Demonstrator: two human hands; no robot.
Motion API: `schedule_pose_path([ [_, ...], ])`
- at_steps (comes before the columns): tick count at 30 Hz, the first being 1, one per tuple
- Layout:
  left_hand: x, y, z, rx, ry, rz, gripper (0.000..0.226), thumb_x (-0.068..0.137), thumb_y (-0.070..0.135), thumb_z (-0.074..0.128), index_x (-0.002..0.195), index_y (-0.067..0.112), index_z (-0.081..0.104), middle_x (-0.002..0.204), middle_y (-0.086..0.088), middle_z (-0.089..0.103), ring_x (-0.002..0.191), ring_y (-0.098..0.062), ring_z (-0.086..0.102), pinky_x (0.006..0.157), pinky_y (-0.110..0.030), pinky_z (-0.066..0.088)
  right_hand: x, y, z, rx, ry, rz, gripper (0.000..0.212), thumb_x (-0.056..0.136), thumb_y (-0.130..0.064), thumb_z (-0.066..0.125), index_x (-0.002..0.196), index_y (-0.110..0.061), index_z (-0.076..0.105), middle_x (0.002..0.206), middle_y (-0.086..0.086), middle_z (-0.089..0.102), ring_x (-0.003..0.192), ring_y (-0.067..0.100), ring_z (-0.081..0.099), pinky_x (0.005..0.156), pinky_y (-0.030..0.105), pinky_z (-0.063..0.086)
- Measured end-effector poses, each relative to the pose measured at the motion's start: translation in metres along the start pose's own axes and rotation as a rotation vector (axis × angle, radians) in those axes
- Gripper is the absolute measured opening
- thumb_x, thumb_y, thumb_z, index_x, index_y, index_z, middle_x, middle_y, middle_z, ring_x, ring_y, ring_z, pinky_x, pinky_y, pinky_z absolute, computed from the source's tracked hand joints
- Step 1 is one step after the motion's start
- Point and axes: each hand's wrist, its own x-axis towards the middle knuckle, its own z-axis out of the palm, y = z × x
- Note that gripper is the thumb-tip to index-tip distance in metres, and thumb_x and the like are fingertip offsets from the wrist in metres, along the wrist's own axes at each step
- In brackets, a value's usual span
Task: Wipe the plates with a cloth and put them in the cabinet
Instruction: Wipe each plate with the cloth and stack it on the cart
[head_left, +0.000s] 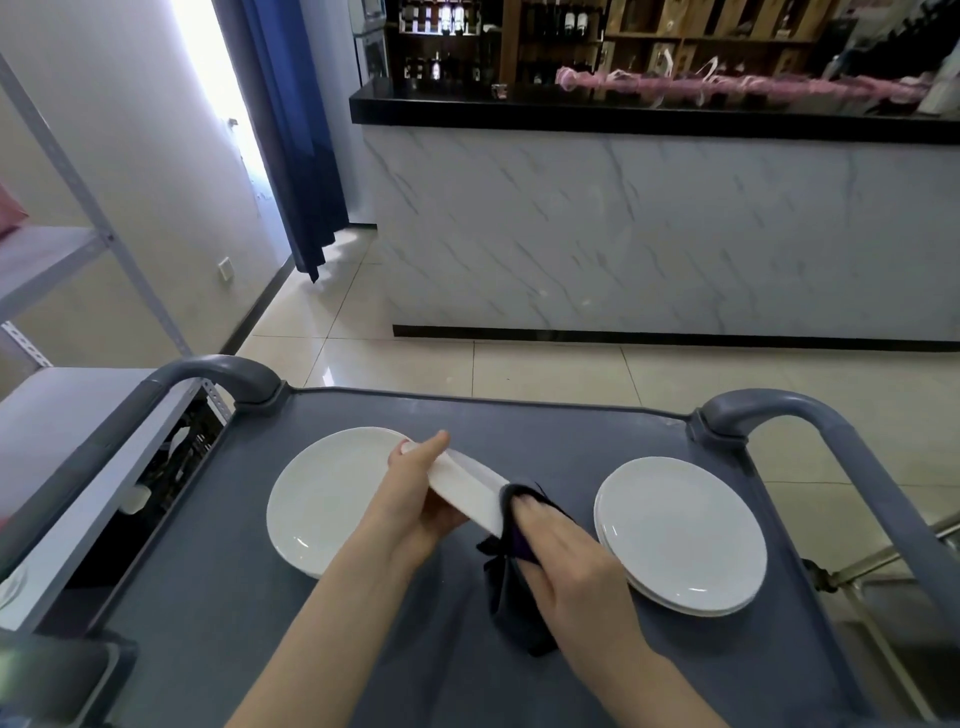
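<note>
At frame centre the left hand (415, 493) grips a tilted plate (462, 486), edge running upper-left to lower-right, while the right hand (566, 561) pinches a dark cloth (514, 597) over its lower-right rim.

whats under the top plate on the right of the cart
Under the top plate, the rim of a lower plate shows along the near edge, resting on the cart. Its face is covered, so how many lie stacked is unclear.
</note>
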Motion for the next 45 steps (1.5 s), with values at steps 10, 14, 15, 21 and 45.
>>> schedule_pose_path([
  [10,-0.003,-0.001,-0.032,-0.047,-0.326,0.14,0.053,0.095,0.02,0.053,0.144,0.04,0.049,0.136,-0.013,0.065,0.116,-0.033,0.067,0.086,-0.046,0.059,0.022,-0.012,0.014,0.418,-0.371,0.139,0.051,0.098,-0.041,0.037,0.148,-0.033,0.034,0.149,-0.031,0.027,0.139,-0.014,0.021,0.113,0.008,0.012],
  [14,-0.006,0.003,-0.037,-0.034,-0.391,0.161,0.056,0.095,0.019,0.051,0.146,0.043,0.048,0.141,-0.011,0.061,0.126,-0.033,0.061,0.104,-0.052,0.048,0.064,0.0,0.03,0.344,-0.274,0.179,0.055,0.1,-0.029,0.045,0.152,-0.021,0.03,0.157,-0.01,0.031,0.144,0.001,0.024,0.119,0.019,0.014],
  [15,-0.007,0.004,-0.039,-0.044,-0.387,0.167,0.056,0.095,0.019,0.052,0.145,0.043,0.049,0.142,-0.01,0.061,0.126,-0.032,0.061,0.104,-0.053,0.047,0.071,0.006,0.032,0.309,-0.248,0.201,0.054,0.101,-0.027,0.046,0.152,-0.021,0.031,0.157,-0.008,0.031,0.144,0.003,0.024,0.12,0.023,0.016],
  [21,-0.007,0.012,-0.055,-0.149,-0.37,0.202,0.053,0.094,0.022,0.052,0.143,0.042,0.052,0.138,-0.006,0.064,0.116,-0.032,0.068,0.081,-0.048,0.06,0.048,0.027,0.027,0.193,-0.311,0.145,0.051,0.103,-0.025,0.042,0.151,-0.017,0.03,0.154,-0.014,0.026,0.143,-0.006,0.01,0.119,0.019,-0.003],
  [45,-0.009,0.009,-0.06,0.049,-0.51,0.164,0.054,0.1,0.018,0.046,0.146,0.045,0.048,0.15,-0.004,0.054,0.136,-0.029,0.053,0.109,-0.05,0.046,0.075,-0.009,0.043,0.252,-0.323,0.029,0.057,0.098,-0.037,0.034,0.152,-0.033,0.02,0.159,-0.02,0.015,0.148,-0.002,0.003,0.123,0.04,0.002],
])
